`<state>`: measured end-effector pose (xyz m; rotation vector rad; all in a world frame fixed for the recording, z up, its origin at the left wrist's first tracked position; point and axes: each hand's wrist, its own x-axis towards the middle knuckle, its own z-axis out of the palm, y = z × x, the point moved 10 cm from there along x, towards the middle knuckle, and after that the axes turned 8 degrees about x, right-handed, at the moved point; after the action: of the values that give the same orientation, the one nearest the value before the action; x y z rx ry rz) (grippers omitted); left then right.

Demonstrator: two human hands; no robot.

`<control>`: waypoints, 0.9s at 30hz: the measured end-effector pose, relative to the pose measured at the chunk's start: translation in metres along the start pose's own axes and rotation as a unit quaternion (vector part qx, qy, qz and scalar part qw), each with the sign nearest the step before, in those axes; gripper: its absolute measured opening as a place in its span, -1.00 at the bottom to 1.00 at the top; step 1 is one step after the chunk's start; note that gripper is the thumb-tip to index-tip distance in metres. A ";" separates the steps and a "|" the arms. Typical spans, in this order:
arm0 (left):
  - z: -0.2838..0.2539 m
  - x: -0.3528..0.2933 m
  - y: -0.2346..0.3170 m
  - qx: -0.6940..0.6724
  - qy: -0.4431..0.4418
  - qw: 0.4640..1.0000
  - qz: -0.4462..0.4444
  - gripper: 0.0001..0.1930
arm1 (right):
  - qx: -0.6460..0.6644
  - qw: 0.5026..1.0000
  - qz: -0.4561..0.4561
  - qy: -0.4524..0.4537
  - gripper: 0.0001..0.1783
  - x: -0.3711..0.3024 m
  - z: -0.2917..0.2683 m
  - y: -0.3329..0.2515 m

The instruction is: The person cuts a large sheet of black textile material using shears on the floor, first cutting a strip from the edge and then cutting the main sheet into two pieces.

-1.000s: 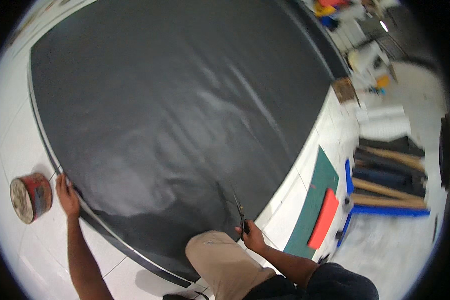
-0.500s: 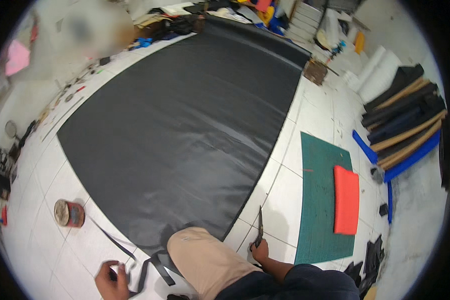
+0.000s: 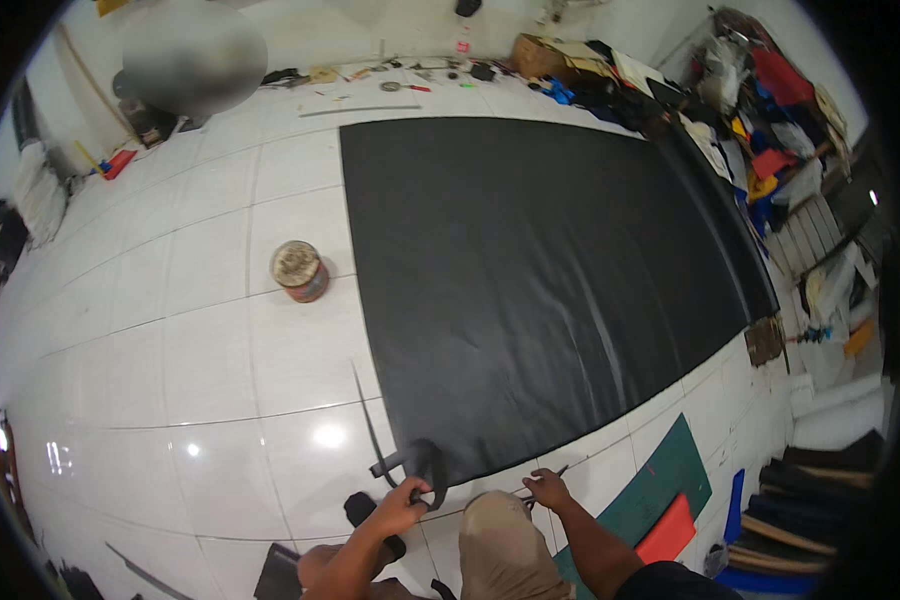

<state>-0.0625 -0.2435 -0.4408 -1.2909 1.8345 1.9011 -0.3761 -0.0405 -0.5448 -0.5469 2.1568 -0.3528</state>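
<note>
A large black sheet (image 3: 510,290) lies spread over the white tiled floor, with small creases toward its right side. At its near left corner my left hand (image 3: 400,508) is closed on a narrow black strip (image 3: 426,462), which loops above the hand. A thin tail of it seems to reach onto the tiles to the left. My right hand (image 3: 547,488) is closed around scissors (image 3: 530,499) just off the sheet's near edge. Their dark tip points to the upper right; the fingers hide part of the handles. My bent knee (image 3: 500,540) is between both hands.
A round rusty tin (image 3: 300,272) stands left of the sheet. To the right lie a green cutting mat (image 3: 660,478) and a folded red piece (image 3: 667,530). The sheet's far right end is rolled (image 3: 705,200), beside heaped materials (image 3: 770,130). Rolled dark materials (image 3: 790,510) lie lower right.
My view has swung left. My left hand, with the strip, has come to the sheet's near corner, closer to my right hand. The scissors stay in my right hand.
</note>
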 end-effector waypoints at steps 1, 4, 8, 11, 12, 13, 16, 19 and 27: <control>-0.002 -0.009 -0.020 -0.013 0.006 0.998 -0.060 -0.64 | 0.019 0.999 -0.020 -0.016 -0.42 -0.015 -0.015 -0.047; -0.018 -0.069 -0.018 -0.104 0.166 0.978 0.072 -0.71 | -0.074 0.972 -0.180 -0.127 -0.20 -0.056 -0.017 -0.172; -0.015 -0.205 0.088 -0.277 0.008 0.960 0.035 -0.81 | -0.131 0.843 -0.372 -0.367 0.01 -0.216 0.030 -0.318; -0.085 -0.322 0.167 -0.430 0.062 0.899 0.056 -0.79 | -0.126 0.744 -0.409 -0.514 -0.14 -0.343 0.073 -0.379; -0.121 -0.354 0.183 -0.387 0.119 0.905 0.130 -0.77 | -0.134 0.727 -0.420 -0.526 -0.36 -0.369 0.087 -0.384; -0.151 -0.381 0.182 -0.495 0.154 0.842 0.151 -0.74 | -0.114 0.725 -0.447 -0.512 -0.50 -0.380 0.099 -0.387; -0.285 -0.477 0.177 -0.492 0.397 0.755 0.173 -0.74 | -0.101 0.814 -0.358 -0.447 -0.56 -0.374 0.109 -0.407; -0.406 -0.550 0.171 -0.389 0.621 0.667 0.134 -0.83 | -0.120 0.872 -0.344 -0.328 -0.59 -0.339 0.070 -0.466; -0.500 -0.419 0.201 -0.066 0.549 0.832 0.038 -0.77 | 0.021 0.952 -0.254 -0.168 -0.37 -0.279 -0.042 -0.663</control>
<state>0.2720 -0.5554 0.0662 -2.7786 2.1658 1.3517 -0.0903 -0.4715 -0.0424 -1.0612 1.6573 -0.5390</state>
